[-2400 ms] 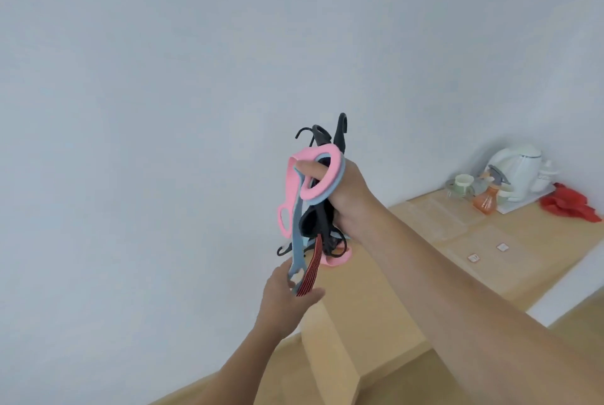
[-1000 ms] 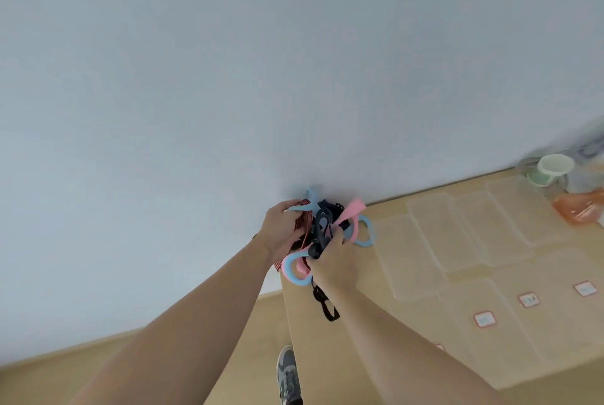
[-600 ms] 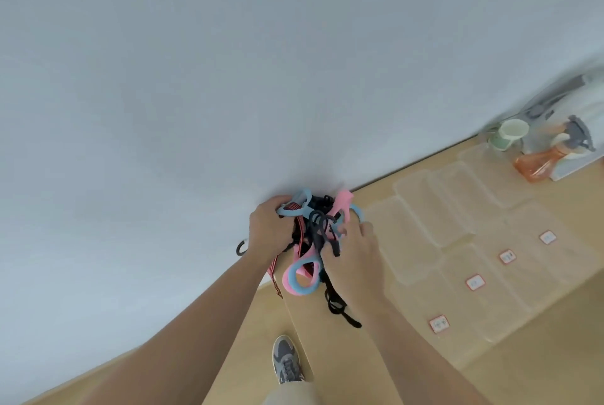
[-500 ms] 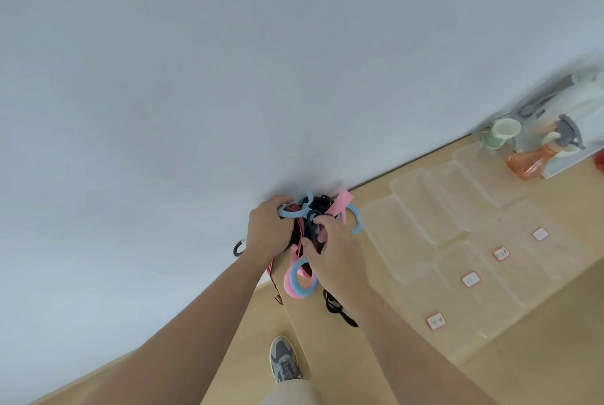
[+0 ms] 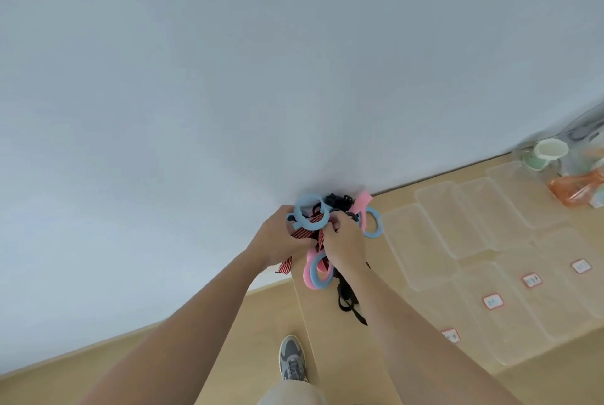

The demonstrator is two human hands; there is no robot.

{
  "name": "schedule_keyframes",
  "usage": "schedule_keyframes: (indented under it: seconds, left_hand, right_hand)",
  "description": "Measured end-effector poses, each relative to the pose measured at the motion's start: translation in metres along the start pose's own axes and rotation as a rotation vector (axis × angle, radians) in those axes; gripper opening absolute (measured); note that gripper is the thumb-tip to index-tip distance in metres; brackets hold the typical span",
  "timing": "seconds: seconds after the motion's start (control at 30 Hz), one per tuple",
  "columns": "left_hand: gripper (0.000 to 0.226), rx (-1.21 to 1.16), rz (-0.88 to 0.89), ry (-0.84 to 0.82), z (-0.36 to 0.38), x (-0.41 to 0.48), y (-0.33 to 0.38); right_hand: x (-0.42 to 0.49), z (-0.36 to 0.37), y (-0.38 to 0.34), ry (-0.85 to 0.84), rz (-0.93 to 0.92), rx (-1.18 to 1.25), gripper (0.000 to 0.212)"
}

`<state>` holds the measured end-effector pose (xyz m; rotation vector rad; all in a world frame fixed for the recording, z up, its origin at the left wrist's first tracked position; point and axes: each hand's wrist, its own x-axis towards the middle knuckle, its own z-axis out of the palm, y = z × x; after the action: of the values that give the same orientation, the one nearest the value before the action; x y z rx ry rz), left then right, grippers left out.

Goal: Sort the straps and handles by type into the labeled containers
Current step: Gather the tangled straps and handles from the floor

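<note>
Gripping a tangled bundle of straps and handles (image 5: 318, 274) between left hand (image 5: 277, 241) and right hand (image 5: 343, 244), fingers of both curled into it, at the left end of the tabletop (image 5: 330, 336). Trailing below the right hand, a black strap (image 5: 348, 301). Further right, well apart, clear labeled containers (image 5: 434, 241).

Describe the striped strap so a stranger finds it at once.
At the light wooden table's left end, the left hand and right hand hold a tangled bundle. The red-and-black striped fabric strap dangles below the left hand, the only striped piece among plain pink, blue and black.
</note>
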<state>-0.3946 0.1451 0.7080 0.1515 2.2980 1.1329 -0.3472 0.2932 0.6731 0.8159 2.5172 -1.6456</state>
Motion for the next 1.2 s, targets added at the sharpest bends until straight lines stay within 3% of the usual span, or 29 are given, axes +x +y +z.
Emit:
schedule_keyframes:
  seconds: [0.1,0.17,0.27,0.4,0.47,0.57,0.67,0.77,0.83,0.93,1.07,1.2]
  left_hand:
    - [0.034,0.000,-0.111,-0.137,-0.008,-0.009,-0.004]
    - [0.054,0.134,-0.124,-0.259,-0.017,-0.016,-0.005]
    - [0.039,0.245,-0.151,-0.412,-0.033,-0.030,-0.001]
    - [0.026,-0.038,-0.136,-0.538,-0.051,-0.047,0.010]
    - [0.024,-0.201,-0.111,-0.483,-0.053,-0.048,0.016]
    - [0.025,-0.324,-0.058,-0.282,-0.049,-0.043,0.035]
    - [0.026,-0.484,-0.003,-0.154,-0.045,-0.037,0.065]
    - [0.028,-0.575,0.004,-0.058,-0.045,-0.031,0.100]
    - [0.027,-0.655,-0.011,-0.085,-0.044,-0.029,0.121]
    - [0.026,-0.699,0.008,-0.144,-0.040,-0.027,0.138]
    - [0.050,-0.500,0.059,-0.268,-0.048,-0.039,0.122]
    - [0.034,-0.300,0.120,-0.412,-0.055,-0.064,0.075]
  right_hand:
    - [0.002,-0.003,0.000,-0.013,0.113,0.162,0.020]
    - [0.005,-0.007,0.000,-0.003,0.231,0.271,0.022]
    - [0.008,-0.016,-0.002,0.012,0.341,0.394,0.024]
    - [0.010,-0.024,-0.013,0.068,0.437,0.503,0.023]
    - [0.010,-0.025,-0.016,0.021,0.462,0.534,0.021]
    - [0.004,-0.023,-0.023,-0.018,0.359,0.456,0.009]
    - [-0.020,-0.032,-0.036,-0.012,0.074,0.251,0.014]
    - [-0.053,-0.041,-0.049,-0.513,-0.098,0.263,0.010]
    - [-0.064,-0.039,-0.050,-0.650,-0.219,0.088,0.011]
    - [-0.062,-0.041,-0.059,-0.524,-0.321,0.053,0.017]
    - [-0.046,-0.065,-0.082,-0.405,-0.286,0.325,0.011]
    - [-0.030,-0.086,-0.101,-0.287,-0.233,0.428,0.022]
